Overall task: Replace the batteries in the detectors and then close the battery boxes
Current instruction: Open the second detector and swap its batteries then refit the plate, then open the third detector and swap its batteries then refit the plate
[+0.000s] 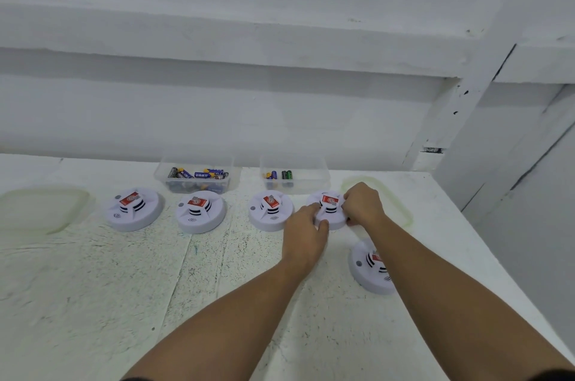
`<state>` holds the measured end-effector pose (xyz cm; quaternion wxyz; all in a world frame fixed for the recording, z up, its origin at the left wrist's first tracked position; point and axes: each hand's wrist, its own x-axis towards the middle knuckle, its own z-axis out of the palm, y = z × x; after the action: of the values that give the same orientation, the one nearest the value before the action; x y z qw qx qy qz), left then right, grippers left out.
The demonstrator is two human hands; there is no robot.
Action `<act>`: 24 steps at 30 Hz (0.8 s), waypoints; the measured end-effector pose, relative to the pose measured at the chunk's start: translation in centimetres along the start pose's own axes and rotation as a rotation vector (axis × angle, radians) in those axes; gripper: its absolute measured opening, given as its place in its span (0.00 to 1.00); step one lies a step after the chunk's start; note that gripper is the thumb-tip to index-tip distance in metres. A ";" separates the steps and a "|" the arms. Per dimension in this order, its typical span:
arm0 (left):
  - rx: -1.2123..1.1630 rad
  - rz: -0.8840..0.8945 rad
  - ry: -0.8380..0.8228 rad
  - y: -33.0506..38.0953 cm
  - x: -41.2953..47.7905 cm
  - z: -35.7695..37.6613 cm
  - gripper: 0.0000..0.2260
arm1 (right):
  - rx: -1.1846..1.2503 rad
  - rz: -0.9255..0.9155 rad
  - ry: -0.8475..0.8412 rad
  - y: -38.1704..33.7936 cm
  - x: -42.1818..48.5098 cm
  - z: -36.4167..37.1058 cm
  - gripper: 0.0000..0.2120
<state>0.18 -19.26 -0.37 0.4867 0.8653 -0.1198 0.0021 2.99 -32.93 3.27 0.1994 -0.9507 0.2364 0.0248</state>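
Item: five round white plastic detectors with red labels on their raised centres, on a scuffed white table (pixel 124 287).

Location: four stand in a row across the middle of the frame; the fourth detector (pixel 330 211), right of centre, is the one I have in hand. The fifth detector (pixel 367 268) sits lower right, partly behind my right forearm. All show their domed faces upward, so no battery box is in view on any of them.

Supplies: a clear plastic tub heaped with batteries (pixel 199 176) behind the second detector; a second clear tub with only a few batteries (pixel 281 176) behind the third. Which tub holds fresh cells I cannot tell. Two pale translucent lids lie at far left (pixel 43 209) and right, behind my hands (pixel 401 206).

Step in hand, as I judge it: taking up the fourth detector to get at its underside; the task looks near its start.

Grip: my left hand (pixel 306 232) closes on the detector's near-left rim, thumb at the front edge. My right hand (pixel 364 203) clamps on the right side, fingers curled over the top. Both are tight on the housing, not spread.

Next move calls for: lifting and turning it over, then finding the battery cover, without knocking the third detector (pixel 270 209) just beside it.
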 end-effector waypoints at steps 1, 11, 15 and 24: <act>-0.017 0.009 0.001 0.0 -0.2 -0.2 0.20 | -0.004 -0.005 0.003 -0.2 0.0 -0.2 0.19; -0.048 -0.024 0.212 -3.6 -1.2 -5.1 0.08 | 0.068 -0.134 0.175 -4.1 -1.4 -1.6 0.04; -0.019 -0.118 0.296 -5.6 0.0 -7.6 0.06 | 0.188 -0.194 0.039 -6.9 -2.6 1.3 0.08; 0.011 -0.263 0.043 -7.1 2.6 -8.7 0.07 | 0.383 0.000 -0.196 -8.9 -4.5 5.8 0.03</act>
<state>5.17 -8.92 -1.41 0.4804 0.8760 0.0051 -0.0423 3.39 -21.47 1.87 0.3983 -0.8885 0.2162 0.0716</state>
